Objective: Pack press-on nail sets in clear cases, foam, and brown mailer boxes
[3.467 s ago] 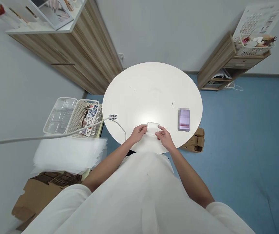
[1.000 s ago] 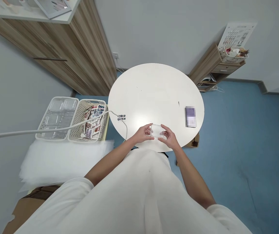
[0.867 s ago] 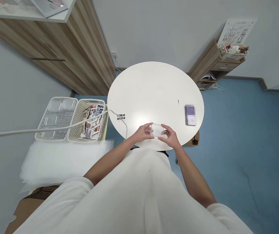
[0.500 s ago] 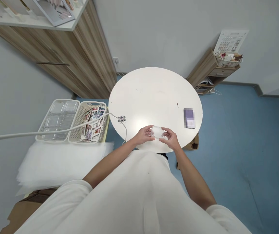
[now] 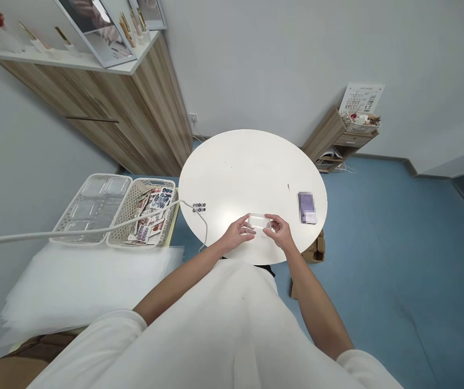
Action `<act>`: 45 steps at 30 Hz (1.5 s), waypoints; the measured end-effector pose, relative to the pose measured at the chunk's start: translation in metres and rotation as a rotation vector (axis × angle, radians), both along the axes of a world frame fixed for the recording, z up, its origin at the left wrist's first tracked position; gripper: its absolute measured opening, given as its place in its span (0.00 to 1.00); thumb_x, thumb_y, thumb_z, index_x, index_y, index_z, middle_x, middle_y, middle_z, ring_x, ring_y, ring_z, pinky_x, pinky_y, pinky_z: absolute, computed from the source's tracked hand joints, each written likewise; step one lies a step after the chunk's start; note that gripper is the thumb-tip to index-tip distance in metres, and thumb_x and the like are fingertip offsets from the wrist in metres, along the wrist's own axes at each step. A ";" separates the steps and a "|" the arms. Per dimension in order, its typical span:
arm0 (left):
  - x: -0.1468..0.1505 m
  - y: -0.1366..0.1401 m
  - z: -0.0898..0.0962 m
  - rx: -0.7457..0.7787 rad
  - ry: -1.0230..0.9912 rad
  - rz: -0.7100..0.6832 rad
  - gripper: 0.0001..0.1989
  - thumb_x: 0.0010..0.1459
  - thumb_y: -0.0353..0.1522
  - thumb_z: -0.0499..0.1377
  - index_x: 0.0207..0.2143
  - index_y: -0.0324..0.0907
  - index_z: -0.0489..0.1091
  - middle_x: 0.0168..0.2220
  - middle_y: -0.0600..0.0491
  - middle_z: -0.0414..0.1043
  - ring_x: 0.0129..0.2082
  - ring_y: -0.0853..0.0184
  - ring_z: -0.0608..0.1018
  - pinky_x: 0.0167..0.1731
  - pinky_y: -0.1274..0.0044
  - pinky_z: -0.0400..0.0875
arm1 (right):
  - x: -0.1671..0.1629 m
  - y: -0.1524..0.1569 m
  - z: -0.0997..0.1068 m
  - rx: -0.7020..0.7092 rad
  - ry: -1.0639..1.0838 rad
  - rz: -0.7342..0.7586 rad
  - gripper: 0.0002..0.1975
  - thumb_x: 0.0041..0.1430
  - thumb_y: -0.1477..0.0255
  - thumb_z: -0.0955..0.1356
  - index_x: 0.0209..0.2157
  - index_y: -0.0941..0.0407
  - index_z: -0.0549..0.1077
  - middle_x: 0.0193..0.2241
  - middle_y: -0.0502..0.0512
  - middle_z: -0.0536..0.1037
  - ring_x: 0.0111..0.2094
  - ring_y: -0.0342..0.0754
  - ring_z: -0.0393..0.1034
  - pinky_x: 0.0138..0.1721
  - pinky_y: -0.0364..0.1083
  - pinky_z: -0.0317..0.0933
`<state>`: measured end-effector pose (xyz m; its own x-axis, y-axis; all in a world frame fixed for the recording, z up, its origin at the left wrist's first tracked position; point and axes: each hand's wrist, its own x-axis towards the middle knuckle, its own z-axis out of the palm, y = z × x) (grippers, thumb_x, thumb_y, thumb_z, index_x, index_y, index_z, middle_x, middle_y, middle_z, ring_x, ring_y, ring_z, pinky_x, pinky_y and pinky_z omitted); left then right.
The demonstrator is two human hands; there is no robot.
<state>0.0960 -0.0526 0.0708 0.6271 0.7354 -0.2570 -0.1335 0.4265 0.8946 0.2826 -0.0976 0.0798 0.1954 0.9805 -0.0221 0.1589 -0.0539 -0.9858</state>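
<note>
Between my two hands is a small clear plastic box (image 5: 259, 221), held over the near part of the round white table (image 5: 248, 162). My left hand (image 5: 236, 233) grips its left side between thumb and fingers. On the opposite side, my right hand (image 5: 279, 231) pinches the box's right edge. Whether anything lies inside the box I cannot make out. Left of my hands, a small sheet of dark round stickers (image 5: 199, 207) lies on the table. A purple and white item (image 5: 307, 207), partly blurred, lies near the right edge.
A white cable (image 5: 134, 217) crosses from the left onto the table. Two baskets stand left: one with clear boxes (image 5: 88, 209), one with printed cards (image 5: 153, 216). Below them lies a stack of translucent sheets (image 5: 81, 286). A wooden cabinet (image 5: 106, 119) stands at the back left.
My head view has tilted up slightly, so the scene sits lower in the picture. The clear box, still between both hands, appears tilted a little differently.
</note>
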 end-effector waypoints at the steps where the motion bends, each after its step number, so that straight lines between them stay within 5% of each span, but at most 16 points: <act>1: -0.001 0.000 0.001 -0.037 -0.008 0.007 0.41 0.42 0.29 0.66 0.57 0.48 0.53 0.40 0.51 0.65 0.39 0.67 0.75 0.40 0.70 0.69 | 0.000 0.000 0.001 0.005 -0.010 0.007 0.26 0.38 0.62 0.72 0.42 0.53 0.70 0.37 0.55 0.73 0.29 0.44 0.64 0.35 0.48 0.62; 8: -0.012 -0.004 -0.005 -0.171 0.095 0.103 0.25 0.41 0.30 0.66 0.44 0.40 0.66 0.34 0.51 0.70 0.34 0.70 0.75 0.41 0.70 0.69 | -0.002 -0.004 -0.006 -0.074 -0.033 0.032 0.25 0.45 0.55 0.68 0.43 0.53 0.68 0.39 0.56 0.73 0.36 0.47 0.67 0.40 0.49 0.62; 12: -0.013 -0.012 -0.015 -0.129 0.147 0.107 0.22 0.39 0.30 0.67 0.39 0.39 0.68 0.34 0.50 0.71 0.34 0.69 0.75 0.39 0.71 0.70 | -0.005 0.007 -0.010 -0.183 0.031 -0.030 0.28 0.53 0.47 0.54 0.36 0.55 0.70 0.34 0.56 0.73 0.29 0.45 0.68 0.30 0.46 0.63; 16: -0.010 -0.019 -0.018 -0.107 0.154 0.090 0.20 0.38 0.31 0.68 0.37 0.38 0.69 0.35 0.48 0.71 0.35 0.68 0.74 0.38 0.71 0.70 | -0.010 0.014 -0.008 -0.301 0.049 -0.061 0.27 0.53 0.47 0.56 0.31 0.56 0.70 0.24 0.53 0.71 0.23 0.44 0.66 0.25 0.43 0.60; 24: 0.001 -0.022 -0.031 -0.132 0.184 0.140 0.22 0.39 0.31 0.68 0.38 0.38 0.67 0.36 0.49 0.70 0.34 0.70 0.74 0.38 0.73 0.70 | -0.015 -0.026 -0.026 -0.345 -0.012 -0.214 0.25 0.54 0.52 0.57 0.47 0.52 0.66 0.40 0.56 0.71 0.30 0.45 0.68 0.29 0.45 0.63; 29: 0.005 -0.026 -0.048 -0.121 0.262 0.167 0.25 0.43 0.30 0.65 0.43 0.40 0.61 0.33 0.51 0.71 0.30 0.71 0.74 0.36 0.73 0.70 | -0.025 -0.050 -0.047 -0.375 -0.071 -0.151 0.26 0.53 0.54 0.60 0.51 0.52 0.64 0.47 0.58 0.68 0.40 0.49 0.67 0.36 0.49 0.64; 38: 0.014 -0.030 -0.081 0.037 0.487 0.149 0.23 0.46 0.26 0.60 0.47 0.39 0.61 0.34 0.51 0.69 0.32 0.69 0.73 0.38 0.73 0.67 | -0.024 -0.050 -0.065 -0.467 -0.017 -0.137 0.27 0.53 0.55 0.61 0.53 0.53 0.63 0.51 0.59 0.64 0.47 0.52 0.62 0.42 0.50 0.63; 45: 0.022 -0.033 -0.076 0.178 0.730 0.098 0.26 0.45 0.29 0.60 0.50 0.38 0.61 0.43 0.47 0.62 0.31 0.70 0.69 0.39 0.73 0.64 | -0.019 -0.046 -0.075 -0.506 0.001 -0.097 0.28 0.53 0.56 0.61 0.54 0.54 0.62 0.52 0.59 0.61 0.47 0.51 0.62 0.45 0.51 0.61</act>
